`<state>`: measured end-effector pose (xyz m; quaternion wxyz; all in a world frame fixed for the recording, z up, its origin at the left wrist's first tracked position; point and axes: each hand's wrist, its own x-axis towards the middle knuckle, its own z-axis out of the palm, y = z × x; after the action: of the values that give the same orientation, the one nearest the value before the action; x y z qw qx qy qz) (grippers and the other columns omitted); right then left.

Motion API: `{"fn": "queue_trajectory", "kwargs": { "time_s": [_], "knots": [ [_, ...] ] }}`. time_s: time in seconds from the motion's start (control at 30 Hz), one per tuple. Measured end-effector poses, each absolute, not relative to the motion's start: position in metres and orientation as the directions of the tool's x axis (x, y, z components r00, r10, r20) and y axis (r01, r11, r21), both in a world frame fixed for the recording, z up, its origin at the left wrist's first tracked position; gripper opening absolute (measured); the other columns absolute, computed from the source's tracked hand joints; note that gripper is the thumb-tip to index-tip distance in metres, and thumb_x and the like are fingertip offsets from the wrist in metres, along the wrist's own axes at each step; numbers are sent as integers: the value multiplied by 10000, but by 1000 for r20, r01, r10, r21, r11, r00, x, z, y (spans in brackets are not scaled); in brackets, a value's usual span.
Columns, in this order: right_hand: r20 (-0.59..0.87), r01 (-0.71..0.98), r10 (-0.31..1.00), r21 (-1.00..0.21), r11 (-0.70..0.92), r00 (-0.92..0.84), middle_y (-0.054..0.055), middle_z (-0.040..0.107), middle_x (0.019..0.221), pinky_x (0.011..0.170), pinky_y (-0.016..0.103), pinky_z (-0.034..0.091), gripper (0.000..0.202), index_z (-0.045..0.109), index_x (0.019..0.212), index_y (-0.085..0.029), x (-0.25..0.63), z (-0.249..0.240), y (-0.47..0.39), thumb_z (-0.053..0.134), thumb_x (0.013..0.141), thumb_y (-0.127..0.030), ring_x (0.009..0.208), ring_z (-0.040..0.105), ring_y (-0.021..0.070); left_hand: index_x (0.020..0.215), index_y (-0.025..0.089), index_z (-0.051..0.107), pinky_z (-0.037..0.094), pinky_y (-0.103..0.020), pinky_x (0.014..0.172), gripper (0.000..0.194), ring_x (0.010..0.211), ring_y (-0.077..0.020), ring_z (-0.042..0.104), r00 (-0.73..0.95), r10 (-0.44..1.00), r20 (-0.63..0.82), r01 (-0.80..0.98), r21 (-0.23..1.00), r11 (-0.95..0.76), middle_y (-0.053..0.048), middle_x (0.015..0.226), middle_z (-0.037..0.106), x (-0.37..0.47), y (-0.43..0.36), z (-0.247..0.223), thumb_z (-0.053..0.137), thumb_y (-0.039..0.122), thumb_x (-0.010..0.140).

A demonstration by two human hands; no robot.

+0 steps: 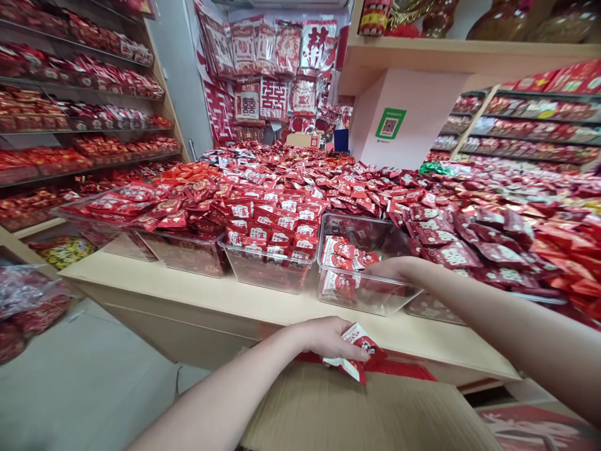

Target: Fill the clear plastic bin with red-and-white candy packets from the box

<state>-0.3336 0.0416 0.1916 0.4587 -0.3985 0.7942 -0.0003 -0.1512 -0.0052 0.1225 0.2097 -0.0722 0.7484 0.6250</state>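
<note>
My left hand (331,340) is closed around red and white candy packets (359,347), thumb on top, above an opened cardboard box (366,413). Behind it, my right hand (392,268) reaches over the rim into a clear plastic bin (375,297). A small stack of similar packets (340,254) stands at this bin's left side, close to my right fingertips. Those fingers are mostly hidden, so whether they grip a packet does not show.
To the left, another clear bin (267,272) holds tightly stacked red packets. Heaps of red packets (446,235) cover the display behind. A wooden counter edge (201,294) runs in front, and a white pillar (404,119) with a QR code rises at the back.
</note>
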Motion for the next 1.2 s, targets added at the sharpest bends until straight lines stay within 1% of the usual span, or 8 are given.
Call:
{"fn": "queue_trajectory", "kwargs": {
  "time_s": [0.27,0.43,0.5,0.67,0.87,1.0,1.1,1.2],
  "knots": [
    [-786,-661,-605,-386,643,-129,-2,551,497,462,233,455,192,561,650,-152,-325,205,46,625,592,-324,492,548,125,878,172,565,319,-178,482,390,514,-59,405,-903,148,-404,-365,901,235,29,669,521,-151,-4,125,585,458,613],
    [-755,-684,-636,-380,623,-161,8,574,549,471,225,440,159,572,686,-156,-331,206,45,596,628,-303,507,540,116,885,173,568,311,-178,469,405,491,-53,390,-903,150,-401,-367,906,213,36,638,504,-151,-3,126,588,468,609],
    [-657,-736,-722,-375,563,-218,16,586,590,480,219,426,145,576,699,-153,-334,216,44,560,662,-291,520,533,111,880,165,569,308,-180,463,409,488,-54,393,-903,150,-402,-374,909,184,33,634,503,-151,-3,127,596,467,604],
    [-180,-852,-947,-416,318,-265,22,607,711,512,218,395,266,583,795,-173,-320,261,65,468,726,-403,586,519,115,846,130,572,344,-194,540,376,572,-70,455,-946,191,-263,-275,961,-35,-5,710,546,-150,-5,131,599,434,627],
    [-156,-896,-979,-404,185,-132,20,627,698,561,232,406,233,612,839,-216,-269,256,123,453,746,-358,612,549,139,834,125,567,346,-193,580,341,571,-54,446,-974,150,-169,-204,945,-257,13,680,538,-150,-6,136,627,387,624],
    [-67,-916,-977,-340,214,-204,41,637,745,587,237,414,218,598,881,-195,-249,225,139,420,763,-238,649,570,148,882,132,561,354,-206,614,344,649,-78,491,-966,219,-135,-190,949,-252,-19,758,572,-147,-4,141,622,368,639],
    [16,-918,-974,-337,209,-228,32,640,779,615,236,428,234,590,898,-194,-256,237,143,396,771,-215,676,575,141,994,150,515,365,-228,615,402,675,-103,524,-928,321,-188,-253,951,-175,-53,807,598,-147,-5,142,602,362,663],
    [237,-924,-909,-257,283,-344,30,635,831,653,253,431,247,573,944,-217,-280,275,135,398,774,-254,724,572,153,1018,145,497,356,-223,580,446,620,-94,513,-937,206,-283,-299,953,-51,-54,773,599,-149,-7,139,595,388,656]
  ]
}}
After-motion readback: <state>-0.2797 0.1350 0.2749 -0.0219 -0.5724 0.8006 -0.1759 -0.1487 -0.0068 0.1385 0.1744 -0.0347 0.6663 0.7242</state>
